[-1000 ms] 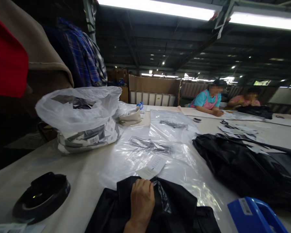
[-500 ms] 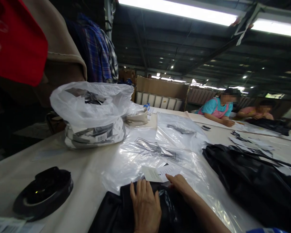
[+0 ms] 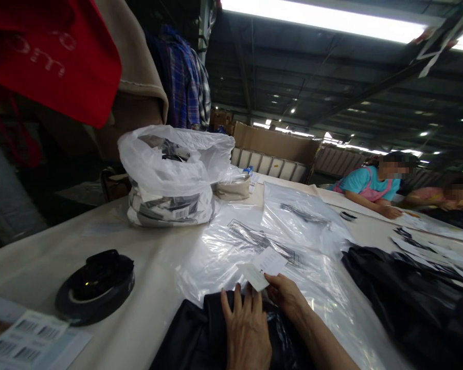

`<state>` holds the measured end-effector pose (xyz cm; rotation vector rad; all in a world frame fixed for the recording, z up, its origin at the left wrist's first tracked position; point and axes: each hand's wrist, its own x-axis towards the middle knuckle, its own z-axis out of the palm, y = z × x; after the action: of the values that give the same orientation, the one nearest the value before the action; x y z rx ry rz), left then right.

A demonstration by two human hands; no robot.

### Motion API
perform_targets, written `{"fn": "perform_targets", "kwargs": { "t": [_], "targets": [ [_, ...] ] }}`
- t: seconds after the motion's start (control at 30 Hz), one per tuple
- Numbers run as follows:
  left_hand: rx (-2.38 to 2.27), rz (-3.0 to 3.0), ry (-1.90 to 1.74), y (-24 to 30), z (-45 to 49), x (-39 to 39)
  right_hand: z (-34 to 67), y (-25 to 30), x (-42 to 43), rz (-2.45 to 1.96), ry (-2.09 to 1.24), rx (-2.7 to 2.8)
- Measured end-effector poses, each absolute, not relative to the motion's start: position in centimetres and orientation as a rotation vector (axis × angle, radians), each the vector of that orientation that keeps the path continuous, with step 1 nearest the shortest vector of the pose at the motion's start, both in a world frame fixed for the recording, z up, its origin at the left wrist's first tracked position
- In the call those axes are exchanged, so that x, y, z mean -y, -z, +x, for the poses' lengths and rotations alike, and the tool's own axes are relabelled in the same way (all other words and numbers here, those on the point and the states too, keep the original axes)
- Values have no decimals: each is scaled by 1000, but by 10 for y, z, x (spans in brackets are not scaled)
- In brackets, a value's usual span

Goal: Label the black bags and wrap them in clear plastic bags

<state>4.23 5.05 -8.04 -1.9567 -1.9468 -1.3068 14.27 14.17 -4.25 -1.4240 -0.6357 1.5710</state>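
A black, glossy garment (image 3: 193, 334), folded, lies directly before me. My left hand (image 3: 249, 329) rests flat on it with the fingers spread. Just to its right, my right hand (image 3: 287, 295) pinches the edge of a pale paper hang tag (image 3: 254, 277) between thumb and finger. A white printed card (image 3: 270, 260) lies against the tag; whether the two are joined I cannot tell. Beneath and beyond my hands are clear plastic bags (image 3: 216, 246) with dark printing, spread over the table. The lower part of the garment runs out of view.
On the left sit a black tape roll (image 3: 94, 288) and barcode label sheets (image 3: 27, 339). A white plastic bag (image 3: 173, 174) full of labels stands behind, beside a beige pouch (image 3: 233, 188). More black garments (image 3: 405, 298) lie right. Two people work across the table; clothes hang at upper left.
My view has turned left, so the scene sits further right. My right hand's fingers have closed on the tag, and the white card now shows more fully. My left hand stays on the garment.
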Motion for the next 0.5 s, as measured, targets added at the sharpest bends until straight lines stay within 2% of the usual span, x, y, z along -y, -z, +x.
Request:
{"fn": "perform_targets", "kwargs": {
  "t": [0.3, 0.4, 0.5],
  "targets": [
    [1789, -1887, 1507, 91, 46, -63, 131, 12, -115, -1093, -1765, 872],
    [1783, -1945, 1744, 86, 40, -62, 129, 3, -105, -1062, -1829, 961],
    [2067, -1850, 2062, 72, 31, -58, 129, 0, -95, -1087, -1770, 1119]
  ]
}}
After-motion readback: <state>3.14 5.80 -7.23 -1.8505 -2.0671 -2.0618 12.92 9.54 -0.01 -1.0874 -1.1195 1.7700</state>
